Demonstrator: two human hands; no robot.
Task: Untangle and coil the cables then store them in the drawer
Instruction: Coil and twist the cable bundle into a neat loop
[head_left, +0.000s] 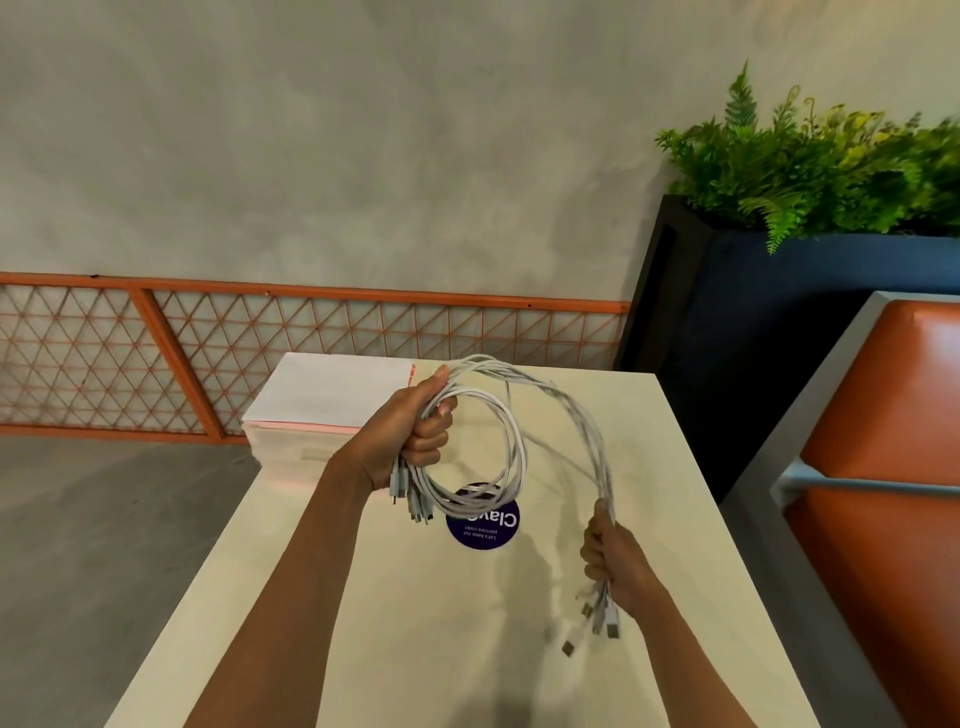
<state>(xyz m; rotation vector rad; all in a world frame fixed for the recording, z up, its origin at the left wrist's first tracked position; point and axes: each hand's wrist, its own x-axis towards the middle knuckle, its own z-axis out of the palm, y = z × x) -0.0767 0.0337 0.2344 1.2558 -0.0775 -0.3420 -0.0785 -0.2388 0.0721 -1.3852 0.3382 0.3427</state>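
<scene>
A bundle of several white cables (511, 441) hangs in the air above a cream table (363, 597). My left hand (421, 421) grips the coiled loops at their top, with one set of plugs dangling below the fist. From there the cables arc over to the right and down into my right hand (613, 558), which grips the free stretch near its end. The other plugs (597, 623) stick out below that fist. No drawer is in view.
A round dark blue sticker (483, 525) lies on the table under the coil. A stack of white paper (332, 400) sits at the table's far left corner. An orange padded seat (893, 467) stands to the right, a dark planter with ferns (810, 171) behind it.
</scene>
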